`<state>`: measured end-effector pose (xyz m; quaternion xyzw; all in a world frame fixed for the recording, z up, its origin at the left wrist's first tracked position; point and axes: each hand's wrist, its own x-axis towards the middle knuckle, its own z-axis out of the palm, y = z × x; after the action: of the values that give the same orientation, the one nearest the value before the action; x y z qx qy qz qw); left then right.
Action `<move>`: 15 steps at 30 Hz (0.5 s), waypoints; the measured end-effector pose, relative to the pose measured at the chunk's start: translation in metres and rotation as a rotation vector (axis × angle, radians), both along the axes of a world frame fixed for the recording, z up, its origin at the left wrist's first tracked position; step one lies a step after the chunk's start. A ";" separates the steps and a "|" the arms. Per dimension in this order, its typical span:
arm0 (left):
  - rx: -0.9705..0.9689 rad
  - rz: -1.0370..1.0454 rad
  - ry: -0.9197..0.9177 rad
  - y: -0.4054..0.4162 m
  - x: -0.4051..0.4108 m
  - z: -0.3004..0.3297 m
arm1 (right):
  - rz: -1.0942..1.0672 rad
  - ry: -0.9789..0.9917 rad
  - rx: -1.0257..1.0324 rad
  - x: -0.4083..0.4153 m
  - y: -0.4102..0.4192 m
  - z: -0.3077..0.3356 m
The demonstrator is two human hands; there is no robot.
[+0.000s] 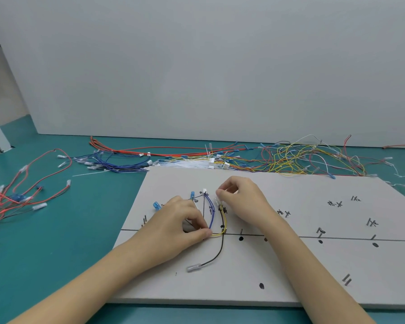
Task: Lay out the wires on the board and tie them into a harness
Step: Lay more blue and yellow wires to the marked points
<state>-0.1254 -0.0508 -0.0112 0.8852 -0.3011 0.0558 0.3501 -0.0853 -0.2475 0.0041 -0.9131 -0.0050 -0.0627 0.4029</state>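
Note:
A grey harness board (pixel 290 265) lies on the teal table, marked with lines, black dots, written labels and small metal pegs. My left hand (pixel 180 220) pinches the blue wire (pixel 211 213) and the yellow wire (pixel 221 232) together where they meet the board's horizontal line. My right hand (pixel 241 195) pinches the small white connector at the yellow wire's upper end. A black wire (pixel 219 250) runs down from there to a clear sleeved terminal (pixel 193 268). Two blue terminals (pixel 156 205) lie near the left hand.
Loose wire bundles lie behind the board: red ones (pixel 164 148), blue ones (pixel 119 163), yellow and mixed ones (pixel 297 160), and white cable ties (pixel 185 163). More red wires (pixel 17 195) sprawl on the table at left. A white wall panel stands behind.

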 end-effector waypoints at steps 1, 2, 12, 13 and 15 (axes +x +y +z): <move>-0.002 0.001 0.002 0.000 0.000 0.000 | 0.012 0.004 -0.017 0.000 0.001 -0.001; -0.002 0.004 0.002 0.000 0.000 -0.001 | 0.024 0.008 -0.034 0.000 0.001 -0.002; 0.002 0.001 -0.025 0.000 -0.001 -0.001 | 0.020 0.009 -0.031 -0.001 0.000 0.002; 0.005 0.000 -0.029 0.000 -0.001 -0.001 | 0.025 0.016 -0.031 -0.001 0.000 0.003; 0.003 -0.003 -0.036 0.000 -0.001 -0.001 | 0.036 0.033 -0.031 -0.002 -0.001 0.004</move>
<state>-0.1267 -0.0509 -0.0124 0.8841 -0.3089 0.0708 0.3433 -0.0871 -0.2485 0.0080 -0.9200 -0.0160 -0.0403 0.3896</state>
